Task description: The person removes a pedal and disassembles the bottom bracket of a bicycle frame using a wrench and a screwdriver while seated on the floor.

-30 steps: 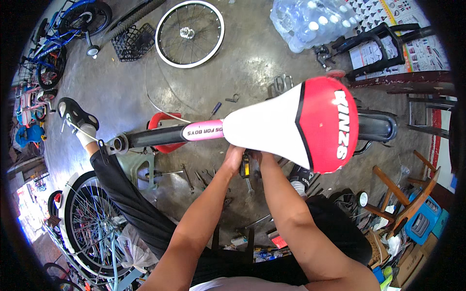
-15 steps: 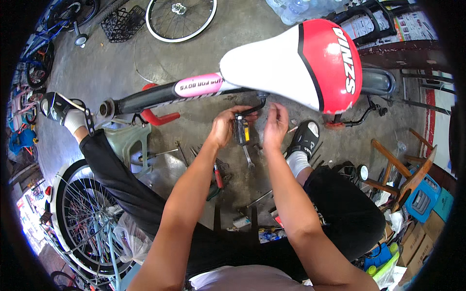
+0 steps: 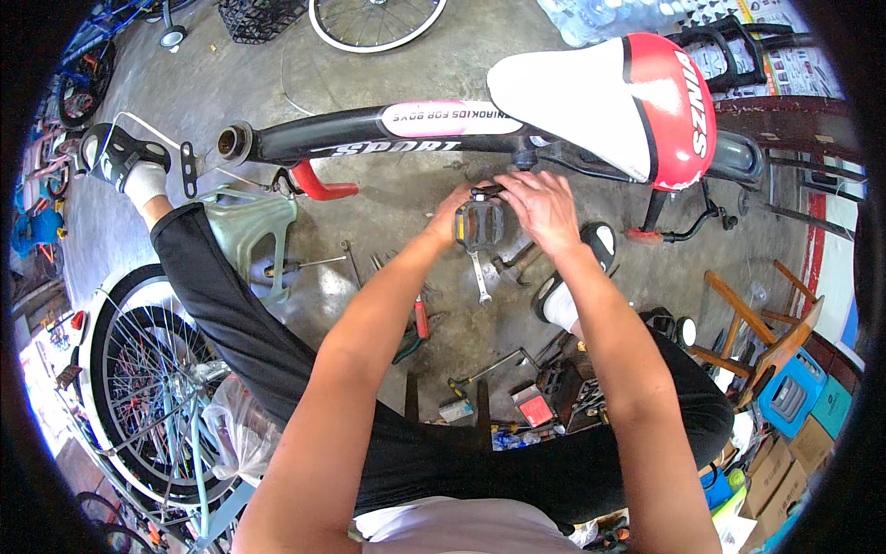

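A small black bicycle frame (image 3: 314, 138) with a pink and white sticker stretches across in front of me, and its white and red saddle (image 3: 581, 106) is at the right. Below the frame is a black pedal (image 3: 482, 224) with a yellow reflector. My left hand (image 3: 447, 220) grips the pedal's left side, its fingertips partly hidden. My right hand (image 3: 546, 210) reaches over from the right, fingers bent on the crank arm (image 3: 487, 191) at the pedal's upper end. Just below the pedal lies a silver wrench (image 3: 480, 279).
A hammer (image 3: 517, 264), a red-handled tool (image 3: 421, 319) and other tools lie on the floor. At left stand a pale green plastic stool (image 3: 249, 231) and a spoked wheel (image 3: 152, 379). A wooden stool (image 3: 738, 314) is at right, a loose wheel (image 3: 377, 42) at the far side.
The frame and saddle have shifted right in view, and the frame's side shows more. The pedal has turned its broad face up. My right hand has moved from beside the crank onto it.
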Available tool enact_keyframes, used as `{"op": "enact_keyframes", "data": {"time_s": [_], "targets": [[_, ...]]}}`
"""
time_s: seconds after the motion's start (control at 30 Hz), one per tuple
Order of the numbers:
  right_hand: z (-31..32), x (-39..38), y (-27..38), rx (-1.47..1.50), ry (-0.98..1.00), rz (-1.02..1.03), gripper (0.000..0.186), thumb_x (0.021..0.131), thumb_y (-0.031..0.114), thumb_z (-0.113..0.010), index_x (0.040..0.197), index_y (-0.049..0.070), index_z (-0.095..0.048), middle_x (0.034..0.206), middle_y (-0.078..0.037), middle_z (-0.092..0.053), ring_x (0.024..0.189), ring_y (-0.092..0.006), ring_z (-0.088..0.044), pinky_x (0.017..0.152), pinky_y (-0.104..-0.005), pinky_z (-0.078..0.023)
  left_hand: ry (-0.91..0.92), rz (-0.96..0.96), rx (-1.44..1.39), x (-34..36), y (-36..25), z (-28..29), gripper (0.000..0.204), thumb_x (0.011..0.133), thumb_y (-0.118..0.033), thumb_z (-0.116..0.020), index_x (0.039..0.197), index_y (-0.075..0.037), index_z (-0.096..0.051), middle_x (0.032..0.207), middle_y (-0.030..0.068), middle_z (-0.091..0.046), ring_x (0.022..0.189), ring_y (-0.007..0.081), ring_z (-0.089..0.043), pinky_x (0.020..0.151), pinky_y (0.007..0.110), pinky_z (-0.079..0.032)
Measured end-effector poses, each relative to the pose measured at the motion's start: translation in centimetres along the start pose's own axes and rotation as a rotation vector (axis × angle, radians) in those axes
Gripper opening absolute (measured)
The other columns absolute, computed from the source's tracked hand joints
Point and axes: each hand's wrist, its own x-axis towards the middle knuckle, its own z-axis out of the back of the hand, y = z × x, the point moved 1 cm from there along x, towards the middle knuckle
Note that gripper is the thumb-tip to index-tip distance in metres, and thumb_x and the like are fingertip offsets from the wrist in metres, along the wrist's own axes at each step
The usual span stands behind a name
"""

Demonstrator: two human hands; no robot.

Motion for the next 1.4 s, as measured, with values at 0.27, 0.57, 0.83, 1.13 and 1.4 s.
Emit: {"op": "enact_keyframes", "data": {"time_s": [0.27, 0.57, 0.83, 1.13, 1.4], "targets": [[0.2, 0.8, -1.9, -0.071, 0.175, 0.092, 0.029, 0.098, 0.038, -0.062, 0.118, 0.02, -0.073, 0.115, 0.001, -0.075, 0.099, -0.0237, -0.07, 0.098, -0.0461, -0.047, 0.384, 0.301, 0.826, -5.2, -1.4, 7.8, 0.021, 0.098, -0.029, -0.058, 0.108, -0.011, -0.063, 0.098, 0.0168, -0.072, 0.094, 0.0401, -0.069, 0.082, 0.05, -0.055], [0.1, 0.4, -1.1, -0.073, 0.201, -0.012, 0.034, 0.101, 0.041, -0.057, 0.125, 0.022, -0.071, 0.122, 0.0, -0.073, 0.115, -0.027, -0.065, 0.105, -0.0499, -0.045, 0.001, 0.186, 0.61, -5.6, -9.2, 12.9, 0.02, 0.099, -0.031, -0.061, 0.109, -0.015, -0.067, 0.096, 0.0097, -0.069, 0.093, 0.0369, -0.068, 0.076, 0.051, -0.056], [-0.1, 0.5, -0.9, -0.024, 0.22, -0.065, 0.033, 0.101, 0.041, -0.057, 0.123, 0.021, -0.071, 0.119, -0.001, -0.074, 0.112, -0.0271, -0.067, 0.109, -0.0511, -0.043, 0.071, 0.14, 0.803, -3.2, -11.0, 11.5, 0.02, 0.097, -0.029, -0.065, 0.11, -0.016, -0.071, 0.093, 0.0094, -0.068, 0.089, 0.0342, -0.07, 0.074, 0.048, -0.057], [-0.6, -0.2, -0.9, 0.027, 0.127, -0.122, 0.032, 0.098, 0.035, -0.062, 0.125, 0.02, -0.071, 0.125, -0.003, -0.072, 0.112, -0.0292, -0.067, 0.107, -0.049, -0.044, -0.081, -0.086, 0.453, -1.1, -21.3, 11.6, 0.022, 0.083, -0.007, -0.076, 0.105, -0.004, -0.071, 0.097, 0.0137, -0.067, 0.093, 0.0329, -0.069, 0.081, 0.042, -0.055], [1.4, -4.7, 8.5, 1.665, -0.532, -0.579, 0.052, 0.097, 0.024, -0.06, 0.146, 0.009, -0.05, 0.144, -0.01, -0.054, 0.122, -0.0213, -0.059, 0.094, -0.0365, -0.054, -0.346, 0.022, 0.222, -1.9, -17.8, 6.3, 0.014, 0.092, -0.003, -0.067, 0.106, -0.002, -0.072, 0.101, 0.0149, -0.07, 0.093, 0.0272, -0.072, 0.081, 0.036, -0.057]]}}
